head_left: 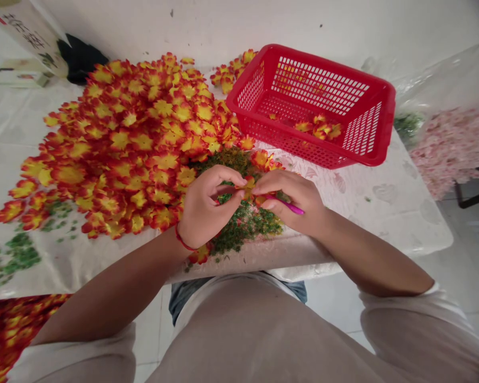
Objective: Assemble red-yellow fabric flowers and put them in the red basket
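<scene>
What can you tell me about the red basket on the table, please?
The red basket is a rectangular plastic crate with slotted mesh walls and a thick rim. It stands upright on the white tablecloth, its left corner against a heap of orange-and-yellow artificial flowers. A few more flowers lie inside on its mesh floor.

I wear a loose taupe T-shirt [239, 335], its short sleeves [75, 361] ending at eight and four o'clock. A thin red string bracelet [184, 239] circles my left wrist [183, 231], and blue denim shorts [179, 300] show at seven o'clock.
</scene>
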`<state>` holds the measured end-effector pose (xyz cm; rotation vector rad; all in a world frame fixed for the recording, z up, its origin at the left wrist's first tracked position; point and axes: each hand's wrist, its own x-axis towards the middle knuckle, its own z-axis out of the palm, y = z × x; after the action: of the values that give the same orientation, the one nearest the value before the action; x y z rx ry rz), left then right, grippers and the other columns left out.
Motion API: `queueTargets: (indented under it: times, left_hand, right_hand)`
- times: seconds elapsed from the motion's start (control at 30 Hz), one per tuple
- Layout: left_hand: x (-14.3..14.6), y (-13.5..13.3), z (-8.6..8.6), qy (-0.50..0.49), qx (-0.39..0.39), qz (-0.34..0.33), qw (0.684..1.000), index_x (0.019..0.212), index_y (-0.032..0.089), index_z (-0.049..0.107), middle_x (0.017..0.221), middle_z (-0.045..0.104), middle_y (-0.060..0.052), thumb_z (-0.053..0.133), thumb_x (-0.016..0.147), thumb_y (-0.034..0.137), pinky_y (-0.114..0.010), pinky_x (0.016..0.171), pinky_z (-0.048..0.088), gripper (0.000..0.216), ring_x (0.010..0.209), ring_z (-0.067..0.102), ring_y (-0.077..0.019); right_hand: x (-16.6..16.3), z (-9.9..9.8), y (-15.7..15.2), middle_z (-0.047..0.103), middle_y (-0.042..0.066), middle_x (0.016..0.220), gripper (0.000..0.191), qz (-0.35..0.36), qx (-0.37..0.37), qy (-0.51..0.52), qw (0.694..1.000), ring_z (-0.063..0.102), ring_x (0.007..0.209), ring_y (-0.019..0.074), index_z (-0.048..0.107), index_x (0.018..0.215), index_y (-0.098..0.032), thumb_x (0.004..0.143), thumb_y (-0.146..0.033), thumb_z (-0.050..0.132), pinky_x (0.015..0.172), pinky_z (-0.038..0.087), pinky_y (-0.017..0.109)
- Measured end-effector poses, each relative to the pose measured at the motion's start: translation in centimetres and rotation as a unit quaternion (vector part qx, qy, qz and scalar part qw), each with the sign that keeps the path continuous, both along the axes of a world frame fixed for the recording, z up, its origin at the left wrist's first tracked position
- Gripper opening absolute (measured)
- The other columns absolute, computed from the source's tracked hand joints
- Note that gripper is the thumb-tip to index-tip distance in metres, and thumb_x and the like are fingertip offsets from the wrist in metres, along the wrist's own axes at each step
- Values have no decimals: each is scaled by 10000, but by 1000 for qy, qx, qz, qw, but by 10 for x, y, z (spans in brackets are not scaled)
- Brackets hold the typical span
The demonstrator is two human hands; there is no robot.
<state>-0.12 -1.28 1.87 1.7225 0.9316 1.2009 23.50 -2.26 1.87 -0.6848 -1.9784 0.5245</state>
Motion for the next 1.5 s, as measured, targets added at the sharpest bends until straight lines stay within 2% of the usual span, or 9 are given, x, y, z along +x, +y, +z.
queueTargets:
  times: [0.13, 0.27, 0.4, 0.53, 0.67, 0.87, 1.03, 1.27, 1.5]
  left_hand:
    - [1, -5, 5, 18, 21, -35, 999, 986, 237, 750, 1088, 816, -59, 810, 1008, 196, -306, 906, 710, 76, 1012, 810, -190]
    - [0, -5, 5, 29, 53, -72, 996, 960, 244, 747, 1059, 815, -55, 772, 1034, 158, -310, 912, 689, 117, 1005, 808, -187]
    - [-4, 2, 3, 28, 68, -33, 997, 1051, 257, 724, 1173, 785, -72, 750, 1043, 163, -376, 989, 683, 98, 1087, 804, -218]
    - [-8, 11, 3, 170, 158, 19, 972, 1035, 252, 707, 1066, 789, -40, 681, 998, 81, -399, 986, 618, 177, 1044, 761, -235]
    - [-8, 12, 6, 329, 155, -38, 931, 1036, 238, 692, 1058, 821, -38, 672, 975, 112, -450, 1022, 547, 141, 1073, 735, -280]
    - [-4, 9, 1, 407, 175, -82, 893, 1023, 241, 693, 999, 826, -30, 708, 968, 156, -481, 965, 502, 102, 1049, 732, -311]
    - [-6, 12, -3, 398, 188, -91, 893, 1005, 246, 677, 963, 807, -27, 657, 1019, 120, -457, 939, 503, 129, 1001, 729, -297]
    - [-9, 12, -4, 320, 175, -73, 928, 1106, 234, 633, 1086, 767, -56, 565, 1108, 89, -390, 969, 560, 161, 1052, 730, -251]
    - [-6, 12, -4, 232, 169, -32, 958, 1107, 237, 685, 1114, 796, -23, 663, 1084, 93, -310, 985, 604, 148, 1059, 781, -192]
  right_hand:
    - [-5, -4, 3, 787, 127, 1247, 280, -64, 5, -13, 998, 753, 1206, 296, 715, 1303, -275, 1138, -500, 692, 1040, 644, 488]
    - [-6, -8, 3, 785, 78, 1125, 245, -4, -48, -3, 999, 768, 1028, 229, 699, 1264, -257, 1193, -466, 594, 912, 634, 392]
    - [-1, -11, 0, 813, 53, 1110, 223, -49, -96, 51, 993, 794, 961, 206, 719, 1282, -268, 1185, -448, 629, 841, 621, 355]
    - [3, -12, 1, 792, 25, 1025, 226, -107, -96, 97, 985, 799, 886, 196, 740, 1236, -273, 1161, -478, 682, 762, 606, 340]
    - [3, -12, 4, 746, -17, 953, 167, -152, -84, 131, 976, 780, 832, 167, 733, 1198, -281, 1130, -432, 753, 727, 601, 315]
    - [-1, -10, 6, 728, -39, 889, 138, -156, -82, 155, 972, 753, 770, 150, 725, 1161, -294, 1124, -420, 768, 697, 605, 314]
    - [0, -9, 4, 725, -42, 867, 102, -141, -72, 151, 976, 749, 756, 147, 737, 1156, -296, 1120, -382, 778, 697, 591, 315]
    - [3, -13, 1, 755, -20, 953, 116, -140, -76, 132, 978, 779, 793, 160, 768, 1190, -297, 1091, -334, 816, 716, 593, 331]
    - [0, -7, -1, 770, -19, 907, 92, -101, -114, 164, 975, 781, 776, 157, 768, 1146, -300, 1117, -386, 780, 693, 613, 313]
